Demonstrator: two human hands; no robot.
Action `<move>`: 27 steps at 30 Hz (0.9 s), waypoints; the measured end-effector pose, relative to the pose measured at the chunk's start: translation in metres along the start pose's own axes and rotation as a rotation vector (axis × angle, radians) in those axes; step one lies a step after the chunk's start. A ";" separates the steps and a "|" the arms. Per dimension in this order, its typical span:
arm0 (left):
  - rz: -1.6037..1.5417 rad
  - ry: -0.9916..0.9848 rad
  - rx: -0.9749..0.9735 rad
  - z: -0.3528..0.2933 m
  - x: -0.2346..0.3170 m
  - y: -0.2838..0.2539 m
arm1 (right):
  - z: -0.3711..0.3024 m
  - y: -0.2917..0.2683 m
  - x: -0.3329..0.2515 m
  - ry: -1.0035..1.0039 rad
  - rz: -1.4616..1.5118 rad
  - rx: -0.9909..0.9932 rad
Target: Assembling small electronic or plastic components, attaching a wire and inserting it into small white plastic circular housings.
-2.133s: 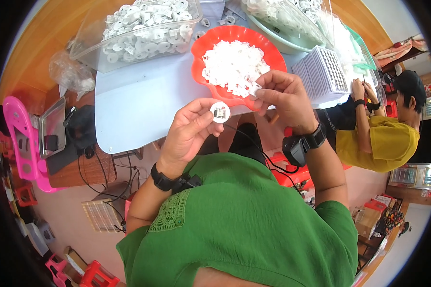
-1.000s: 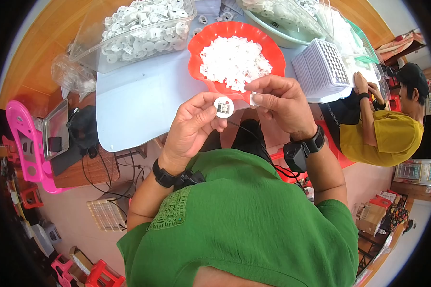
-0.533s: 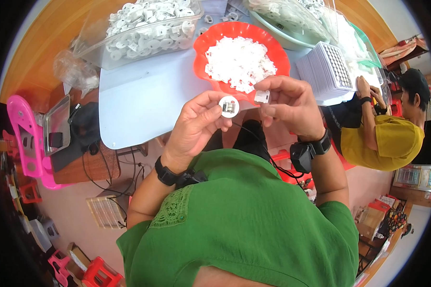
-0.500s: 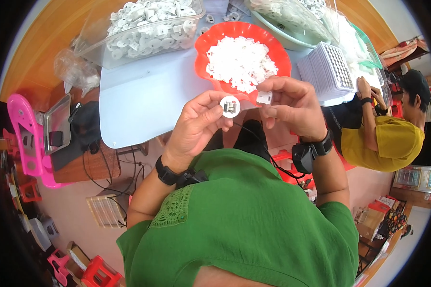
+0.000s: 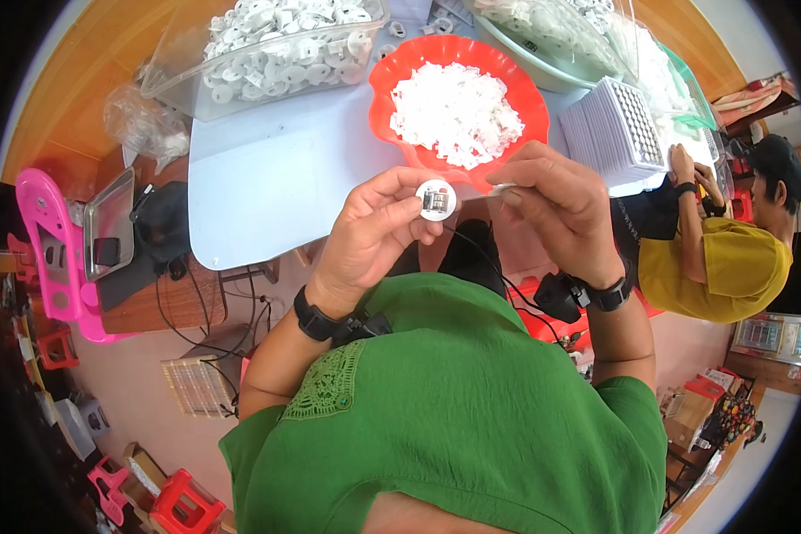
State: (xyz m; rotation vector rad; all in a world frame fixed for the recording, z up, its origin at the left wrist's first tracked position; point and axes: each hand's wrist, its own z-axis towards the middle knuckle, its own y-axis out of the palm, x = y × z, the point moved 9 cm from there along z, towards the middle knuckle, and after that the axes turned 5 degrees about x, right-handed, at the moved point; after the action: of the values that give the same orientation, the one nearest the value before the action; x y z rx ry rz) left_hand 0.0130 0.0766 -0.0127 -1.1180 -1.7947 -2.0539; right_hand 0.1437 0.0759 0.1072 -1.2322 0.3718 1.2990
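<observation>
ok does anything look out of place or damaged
A few loose white parts lie on the pale blue table beside the clear plastic bin, beyond the red scalloped bowl. Similar ones crowd the bin, so these look stray. The white disc in the left hand is too small to check for damage.

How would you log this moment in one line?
left hand: holds round white disc; right hand: pinches small white piece, apart from disc; red bowl: heaped white pieces
</observation>
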 end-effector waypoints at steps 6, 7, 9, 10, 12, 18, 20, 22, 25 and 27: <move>-0.004 -0.029 0.020 0.000 -0.002 -0.003 | -0.001 0.004 -0.008 -0.075 -0.191 0.053; -0.002 -0.025 0.016 0.000 -0.002 -0.002 | -0.003 0.002 -0.001 0.032 -0.130 0.074; 0.000 -0.020 0.013 0.000 -0.002 -0.002 | -0.004 -0.001 0.007 0.138 -0.068 0.094; 0.000 -0.014 0.004 -0.001 -0.002 -0.001 | -0.003 -0.001 0.002 0.081 -0.104 0.056; 0.000 -0.009 -0.005 -0.001 -0.003 0.000 | -0.001 0.001 0.000 0.024 -0.140 0.018; 0.018 0.015 -0.033 0.000 -0.002 0.004 | 0.003 0.017 -0.013 -0.099 -0.058 -0.028; 0.034 0.009 -0.015 0.000 -0.002 0.004 | 0.003 0.019 -0.011 -0.101 -0.099 -0.018; 0.022 0.008 -0.031 0.000 -0.002 0.003 | 0.005 0.019 -0.011 -0.100 -0.115 -0.002; 0.013 0.014 -0.049 -0.001 -0.001 0.003 | 0.005 0.018 -0.010 -0.101 -0.143 0.009; 0.016 0.021 -0.051 -0.001 -0.001 0.003 | 0.004 0.018 -0.010 -0.102 -0.157 0.004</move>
State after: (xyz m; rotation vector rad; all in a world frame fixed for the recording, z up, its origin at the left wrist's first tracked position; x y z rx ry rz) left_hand 0.0147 0.0749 -0.0110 -1.1160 -1.7274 -2.1054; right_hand 0.1230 0.0706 0.1080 -1.1628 0.2004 1.2203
